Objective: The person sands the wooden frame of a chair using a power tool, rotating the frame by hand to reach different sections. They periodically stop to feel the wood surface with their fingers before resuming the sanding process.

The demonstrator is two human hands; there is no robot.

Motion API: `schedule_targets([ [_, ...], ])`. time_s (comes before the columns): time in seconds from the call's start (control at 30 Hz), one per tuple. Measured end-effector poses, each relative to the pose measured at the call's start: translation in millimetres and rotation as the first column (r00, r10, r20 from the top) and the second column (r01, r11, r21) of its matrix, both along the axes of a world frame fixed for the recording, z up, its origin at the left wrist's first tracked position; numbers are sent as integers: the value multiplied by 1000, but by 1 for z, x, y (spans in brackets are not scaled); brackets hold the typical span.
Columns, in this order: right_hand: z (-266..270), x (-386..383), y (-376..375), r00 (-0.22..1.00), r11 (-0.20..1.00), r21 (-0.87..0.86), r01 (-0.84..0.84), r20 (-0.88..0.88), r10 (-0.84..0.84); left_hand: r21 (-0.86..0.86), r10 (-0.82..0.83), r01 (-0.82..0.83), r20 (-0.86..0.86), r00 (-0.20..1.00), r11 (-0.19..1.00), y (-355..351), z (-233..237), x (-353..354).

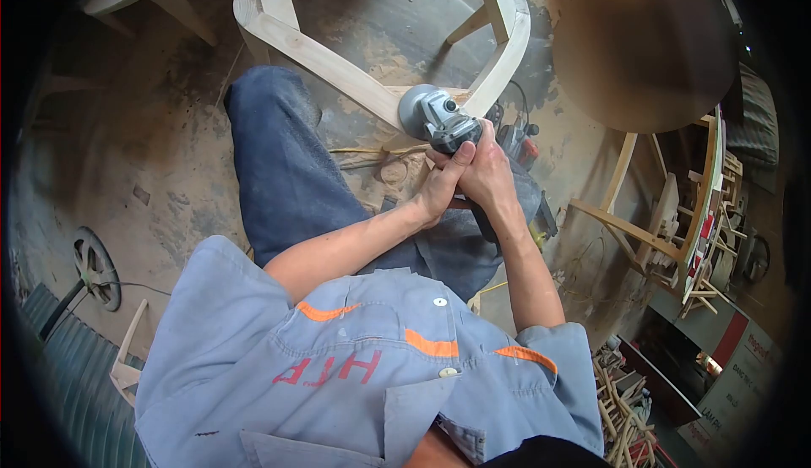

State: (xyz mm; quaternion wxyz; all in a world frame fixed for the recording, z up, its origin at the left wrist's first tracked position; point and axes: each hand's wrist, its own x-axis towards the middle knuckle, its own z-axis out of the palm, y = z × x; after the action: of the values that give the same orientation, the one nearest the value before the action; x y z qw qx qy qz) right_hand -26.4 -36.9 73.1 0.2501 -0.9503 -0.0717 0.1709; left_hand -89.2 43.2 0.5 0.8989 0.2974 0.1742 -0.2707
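Observation:
An angle grinder (449, 120) with a grey metal head and a round disc (414, 111) is held in both of my hands, above my lap. My left hand (441, 187) is closed around the near side of its body, and my right hand (488, 174) wraps it from the right. At the near corner of a pale wooden frame (334, 64), the disc overlaps the wood; whether it touches cannot be made out. The frame has curved, jointed rails and legs below. My fingers hide much of the grinder's handle.
A second power tool (517, 140) lies on the dusty floor just right of the frame. Cables (359, 162) run across the ground. Wooden furniture parts (629, 227) stand at right, with a heap of sticks (623, 417) below. A spoked wheel (95, 267) is at left. A blurred disc covers the upper right.

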Motion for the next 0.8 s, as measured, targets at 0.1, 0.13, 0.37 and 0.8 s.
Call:
schedule_targets([
  [0.1, -1, 0, -18, 999, 999, -10, 42, 3, -41, -39, -71, 71, 9, 997, 997, -14, -5, 6],
  [0.13, -5, 4, -26, 998, 998, -3, 56, 15, -56, -24, -100, 101, 28, 995, 995, -18, -6, 10],
  [0.37, -6, 22, -59, 949, 950, -16, 311, 59, -310, -16, -328, 330, 70, 942, 944, -53, -12, 51],
  [0.8, -23, -11, 26, 991, 993, 25, -111, 71, 109, 25, 61, -61, -16, 998, 998, 28, 9, -14],
])
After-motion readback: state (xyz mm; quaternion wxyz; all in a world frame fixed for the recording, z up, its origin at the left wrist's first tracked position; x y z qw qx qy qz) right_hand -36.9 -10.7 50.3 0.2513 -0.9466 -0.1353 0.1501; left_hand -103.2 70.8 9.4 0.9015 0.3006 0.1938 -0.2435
